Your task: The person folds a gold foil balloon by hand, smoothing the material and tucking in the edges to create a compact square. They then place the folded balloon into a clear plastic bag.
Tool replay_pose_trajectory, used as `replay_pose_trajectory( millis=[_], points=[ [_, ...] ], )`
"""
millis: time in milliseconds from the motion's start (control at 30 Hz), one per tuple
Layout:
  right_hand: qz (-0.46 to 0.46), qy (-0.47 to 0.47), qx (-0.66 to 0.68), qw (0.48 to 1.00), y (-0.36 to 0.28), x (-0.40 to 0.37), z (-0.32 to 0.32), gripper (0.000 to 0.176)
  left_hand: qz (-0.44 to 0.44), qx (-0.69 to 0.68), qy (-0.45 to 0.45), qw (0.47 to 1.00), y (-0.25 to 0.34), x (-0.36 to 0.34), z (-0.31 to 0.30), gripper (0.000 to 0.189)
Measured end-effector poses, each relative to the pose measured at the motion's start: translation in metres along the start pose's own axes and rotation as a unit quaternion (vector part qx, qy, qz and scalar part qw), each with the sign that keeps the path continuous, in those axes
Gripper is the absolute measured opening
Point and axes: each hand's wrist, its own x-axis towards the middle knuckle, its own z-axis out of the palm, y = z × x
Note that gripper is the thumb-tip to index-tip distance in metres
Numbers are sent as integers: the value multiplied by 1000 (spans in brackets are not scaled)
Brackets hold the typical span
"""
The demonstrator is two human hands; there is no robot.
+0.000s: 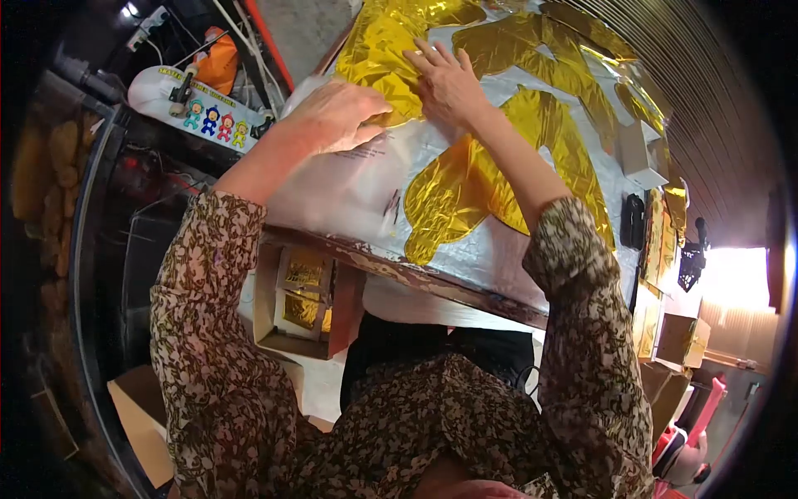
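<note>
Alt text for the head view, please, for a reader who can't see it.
The right hand lies flat, fingers spread, on crinkled gold foil spread over a table, while the left hand rests curled at the foil's edge; both arms wear floral sleeves. Below the table edge sits an open cardboard box holding more gold foil.

Left hand (332, 116): fingertips curl under, out of sight; whether they pinch the gold foil (490, 179) I cannot tell.
Gold foil: its far end is cut off by the top edge; a patch lies covered under the right hand (449, 83).
White sheet (332, 191): the print on it is too small to read.
Black thing (633, 220): far right on the table (416, 279), too small to name.
Box (303, 299): under the table, its top hidden behind the table's near edge.
Board (208, 112): far left, lettering too small to read.
Window (736, 279): right, washed out by glare.
</note>
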Motion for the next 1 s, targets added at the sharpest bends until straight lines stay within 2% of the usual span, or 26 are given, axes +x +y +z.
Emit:
replay_pose_trajectory(
  millis=[67,133,200,267,300,333,367,433,500,567,633,700,733,800,867,933,967,1000],
  points=[
    [5,-10,-6,1000,13,8,4,51,-11,25,-38,999,2,4,-6,26],
    [17,-173,60,983,26,12,-1,31,-16,47,-47,998,-1,5,-3,24],
    [27,-174,88,980,25,1,-15,27,-26,67,-57,996,-5,2,3,22],
    [40,-174,115,977,22,-19,-28,24,-24,73,-19,997,-10,-1,7,19],
    [18,-125,117,985,21,-29,-34,24,-25,72,-19,997,-11,-3,8,19],
    [-4,-76,120,990,21,-35,-36,27,-10,46,20,999,-10,-5,7,19],
    [-4,-78,121,990,23,-36,-37,27,5,20,60,998,-10,-7,7,19],
    [37,-112,117,986,23,-34,-41,26,-21,2,45,999,-11,-7,6,20],
    [52,-105,133,984,18,-31,-50,26,-46,-12,33,998,-13,-4,6,22],
    [63,-97,149,982,17,-24,-51,26,-48,30,-3,998,-13,-2,7,21],
    [27,7,62,998,14,-13,-52,27,-58,43,-22,997,-10,4,3,21],
    [39,29,35,998,4,-8,-57,26,-66,55,-44,995,-9,5,2,22],
    [49,53,5,997,-1,-3,-61,26,-95,18,-28,995,-12,5,5,22],
    [23,40,36,998,-5,2,-64,25,-124,-21,-12,992,-18,4,12,23],
    [-2,25,66,997,-5,3,-55,24,-108,-60,68,990,-23,1,16,24],
    [-36,22,218,975,-6,3,-34,31,-92,-88,76,989,-27,-2,17,29],
    [35,-60,224,972,-7,0,-31,32,-75,-116,83,987,-28,-3,16,34],
    [36,-60,224,972,-7,-2,-27,32,-74,-116,83,987,-27,-7,18,34]
  ],
)
